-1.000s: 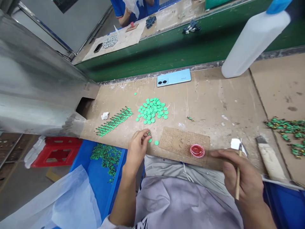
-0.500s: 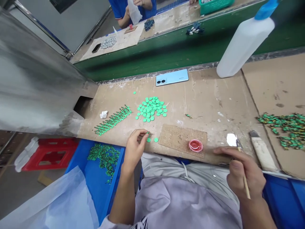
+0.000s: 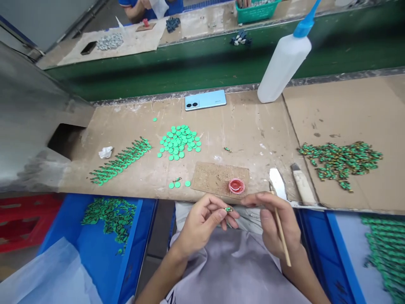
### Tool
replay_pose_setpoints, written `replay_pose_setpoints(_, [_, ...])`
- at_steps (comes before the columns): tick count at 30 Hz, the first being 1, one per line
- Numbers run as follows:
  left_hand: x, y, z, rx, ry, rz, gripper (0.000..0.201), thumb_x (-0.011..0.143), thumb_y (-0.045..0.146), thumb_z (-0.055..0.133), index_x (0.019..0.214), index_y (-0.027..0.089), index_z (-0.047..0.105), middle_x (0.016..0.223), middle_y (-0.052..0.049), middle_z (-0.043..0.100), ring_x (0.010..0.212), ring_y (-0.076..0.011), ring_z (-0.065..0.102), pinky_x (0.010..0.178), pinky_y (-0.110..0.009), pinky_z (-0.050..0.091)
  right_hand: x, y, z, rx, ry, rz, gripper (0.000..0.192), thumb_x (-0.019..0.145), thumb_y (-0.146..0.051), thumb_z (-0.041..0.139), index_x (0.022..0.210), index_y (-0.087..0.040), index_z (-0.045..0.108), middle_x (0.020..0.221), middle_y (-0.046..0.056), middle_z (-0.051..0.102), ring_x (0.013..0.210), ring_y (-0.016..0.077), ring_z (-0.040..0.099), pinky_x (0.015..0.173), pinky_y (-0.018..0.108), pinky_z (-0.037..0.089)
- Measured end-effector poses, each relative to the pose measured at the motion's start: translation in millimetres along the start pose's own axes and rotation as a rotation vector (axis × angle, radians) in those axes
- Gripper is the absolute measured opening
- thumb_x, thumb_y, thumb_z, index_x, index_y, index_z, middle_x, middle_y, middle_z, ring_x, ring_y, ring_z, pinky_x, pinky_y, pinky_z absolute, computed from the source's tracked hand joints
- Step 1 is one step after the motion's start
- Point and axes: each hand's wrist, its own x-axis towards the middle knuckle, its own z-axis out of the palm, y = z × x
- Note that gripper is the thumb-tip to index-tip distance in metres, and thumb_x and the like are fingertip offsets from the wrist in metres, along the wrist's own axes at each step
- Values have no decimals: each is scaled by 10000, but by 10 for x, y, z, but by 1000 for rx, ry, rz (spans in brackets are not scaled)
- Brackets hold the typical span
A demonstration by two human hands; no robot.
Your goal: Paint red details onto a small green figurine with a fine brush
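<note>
My left hand [image 3: 205, 221] is closed in front of my body, pinching a small green and gold piece [image 3: 228, 209] at its fingertips. My right hand [image 3: 281, 223] grips a thin brush [image 3: 281, 234] by its wooden handle, bristle end pointing up and away. Its outstretched forefinger comes close to the left fingertips. Just beyond the hands, a small cup of red liquid [image 3: 236, 185] stands on a brown board [image 3: 209, 177]. Left of the board lie a few green discs [image 3: 187, 183], with a small dark piece at one of them. Farther back is a pile of green discs [image 3: 179, 141].
Slanted rows of discs bearing small pieces [image 3: 122, 160] lie at left, near crumpled tissue [image 3: 105, 152]. A phone [image 3: 205, 100] and a white bottle [image 3: 283, 63] stand at the back edge. A scraper [image 3: 303, 183] and heaped green pieces [image 3: 344, 158] are right. Blue bins [image 3: 95, 249] flank me.
My left hand has left the discs on the table and come rightward before my body, with a small piece in its fingertips. My right hand with the brush is nearer to it. The view has shifted.
</note>
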Motion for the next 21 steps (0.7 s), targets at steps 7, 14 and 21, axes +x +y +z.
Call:
replay_pose_setpoints(7, [-15,54,-335,-292,26,-43,269,881,313,826,942,184,598,752,-25,772,612,-132,718,542,-179,480,47,143,-219,97,101,-9,428,1100,-485,460,1250,-195,738,872,92,775,730,226,733,602,349,594])
replay_pose_setpoints(14, [-2,322,-572,-305,282,9,244,755,276,870,864,129,708,676,7,569,563,-65,484,465,-146,331,131,296,-110,267,360,67,321,1050,-388,576,1038,-171,813,725,57,705,601,176,641,476,275,496])
replay_pose_setpoints(21, [-50,262,-697,287,503,161,386,878,534,762,808,170,651,684,25,528,536,-76,390,486,-200,293,147,383,-55,266,405,137,241,1004,-361,655,958,-163,785,709,37,703,590,161,642,482,256,501])
